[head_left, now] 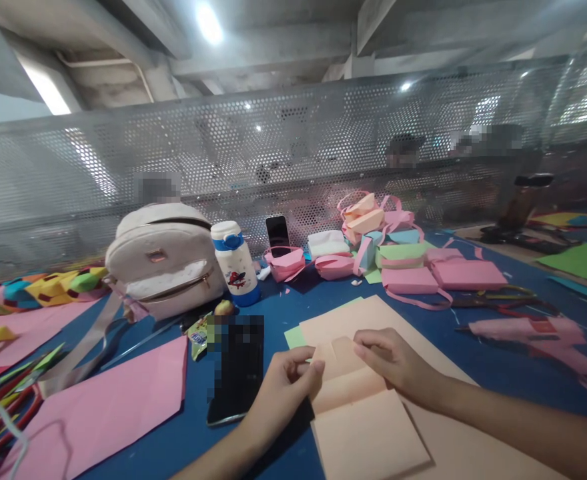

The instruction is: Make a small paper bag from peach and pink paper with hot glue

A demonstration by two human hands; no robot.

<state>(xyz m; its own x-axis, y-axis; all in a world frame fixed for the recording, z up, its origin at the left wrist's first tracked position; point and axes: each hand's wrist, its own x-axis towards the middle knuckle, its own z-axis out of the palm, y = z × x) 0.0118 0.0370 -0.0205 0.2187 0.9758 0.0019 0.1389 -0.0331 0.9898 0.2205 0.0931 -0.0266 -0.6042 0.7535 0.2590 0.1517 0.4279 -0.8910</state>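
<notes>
A folded piece of peach paper [371, 433] lies in front of me, creased across, with a squarish lower panel and a smaller upper flap. At the flap's left edge, my left hand [291, 380] is closed, thumb and fingers pinching the paper. My right hand [398, 363] pinches the same flap at its upper right corner. Under the folded piece are larger peach sheets [373, 310], with a strip of light green paper [295, 337] showing at their left. Left of my left hand lies a black phone [238, 373].
A pink glue gun [533, 330] and scissors [498, 297] lie to the right. Behind stand small paper bags [408, 280], a white-and-blue bottle [238, 267] and a white backpack [163, 260]. Pink paper [108, 413] and red-handled scissors [23, 427] occupy the left. A perforated metal screen [293, 147] closes the back.
</notes>
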